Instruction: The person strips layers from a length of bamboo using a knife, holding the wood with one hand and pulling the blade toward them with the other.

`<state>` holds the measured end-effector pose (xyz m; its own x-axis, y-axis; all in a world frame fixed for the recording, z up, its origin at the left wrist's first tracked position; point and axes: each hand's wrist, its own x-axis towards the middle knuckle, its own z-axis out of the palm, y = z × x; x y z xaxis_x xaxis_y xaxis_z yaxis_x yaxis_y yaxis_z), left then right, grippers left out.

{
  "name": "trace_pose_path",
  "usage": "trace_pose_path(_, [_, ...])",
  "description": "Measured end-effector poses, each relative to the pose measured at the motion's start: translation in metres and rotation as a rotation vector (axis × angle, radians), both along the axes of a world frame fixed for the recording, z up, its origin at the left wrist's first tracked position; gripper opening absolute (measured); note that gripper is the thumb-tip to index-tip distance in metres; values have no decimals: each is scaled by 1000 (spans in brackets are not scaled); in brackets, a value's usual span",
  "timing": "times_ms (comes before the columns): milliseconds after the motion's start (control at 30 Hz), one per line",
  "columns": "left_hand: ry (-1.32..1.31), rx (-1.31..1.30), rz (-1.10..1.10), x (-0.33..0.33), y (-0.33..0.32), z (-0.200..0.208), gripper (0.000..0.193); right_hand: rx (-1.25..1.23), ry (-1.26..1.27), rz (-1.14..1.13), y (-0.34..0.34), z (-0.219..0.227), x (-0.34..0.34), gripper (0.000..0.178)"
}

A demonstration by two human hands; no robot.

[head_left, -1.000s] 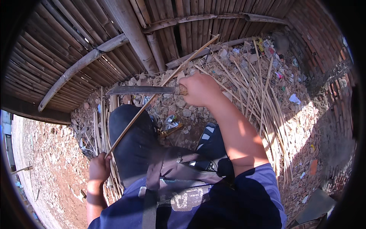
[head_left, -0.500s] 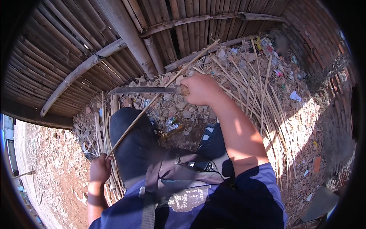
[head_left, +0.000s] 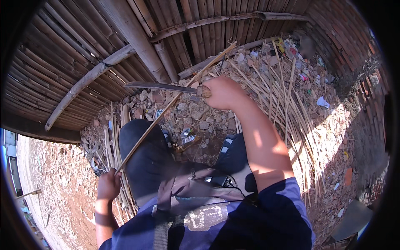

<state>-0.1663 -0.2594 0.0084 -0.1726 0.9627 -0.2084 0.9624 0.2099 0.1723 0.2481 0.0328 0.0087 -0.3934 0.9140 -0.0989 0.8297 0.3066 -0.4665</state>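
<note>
My right hand (head_left: pixel 224 92) is closed round the wooden handle of a machete (head_left: pixel 160 86), whose long dark blade points left. The blade lies across a long, thin bamboo strip (head_left: pixel 146 132) and seems to touch it near the strip's middle. At the lower left, my left hand (head_left: pixel 109 184) grips the near end of that strip. From there the strip slants up and right over my left knee, its far end close to the bamboo wall. My fingers hide the very end of the strip.
More bamboo strips (head_left: pixel 301 137) lie in a loose pile to my right, and a smaller bundle (head_left: pixel 113 143) lies at my left. A slatted bamboo wall (head_left: pixel 62 54) stands ahead, a brick wall (head_left: pixel 354 46) on the right. Stones and litter cover the ground.
My right hand has moved slightly up and right along the strip with the machete, and the blade's tip has risen. My left hand keeps its hold on the strip in nearly the same place.
</note>
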Motion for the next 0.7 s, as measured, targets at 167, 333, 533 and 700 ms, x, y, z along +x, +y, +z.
trace_pose_path(167, [72, 94, -40, -10, 8, -8, 25, -309, 193, -199, 44, -36, 41, 37])
trace_pose_path(333, [29, 92, -63, -3, 7, 0, 26, -217, 231, -292, 34, -16, 39, 33])
trace_pose_path(533, [11, 31, -10, -1, -1, -12, 21, -36, -77, 48, -11, 22, -10, 33])
trace_pose_path(700, [25, 106, -46, 2, 6, -6, 20, -175, 169, -150, 12, 6, 14, 27])
